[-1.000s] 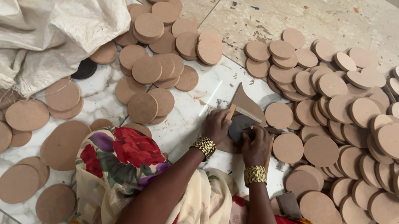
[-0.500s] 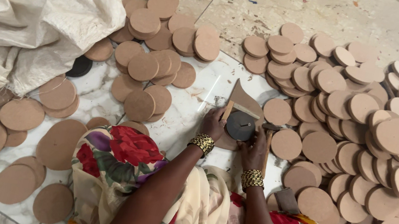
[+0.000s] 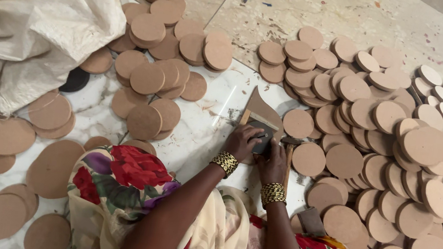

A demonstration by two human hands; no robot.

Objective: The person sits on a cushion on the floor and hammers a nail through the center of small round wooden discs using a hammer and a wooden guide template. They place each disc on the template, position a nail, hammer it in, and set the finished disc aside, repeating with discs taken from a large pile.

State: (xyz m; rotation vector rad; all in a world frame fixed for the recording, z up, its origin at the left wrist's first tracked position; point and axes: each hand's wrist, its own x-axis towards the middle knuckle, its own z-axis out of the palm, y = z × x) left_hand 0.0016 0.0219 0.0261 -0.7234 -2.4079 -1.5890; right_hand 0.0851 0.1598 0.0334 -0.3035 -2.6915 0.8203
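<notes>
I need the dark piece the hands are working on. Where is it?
In the head view, the dark piece lies at centre on the white floor, under the left hand and right hand, beside the brown board.

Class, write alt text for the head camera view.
Both hands, left hand and right hand, press on a dark disc over a brown board piece on the marble floor, among scattered round brown discs and a cream sack.

crumpled cream sack (image 3: 27, 13), upper left
</notes>
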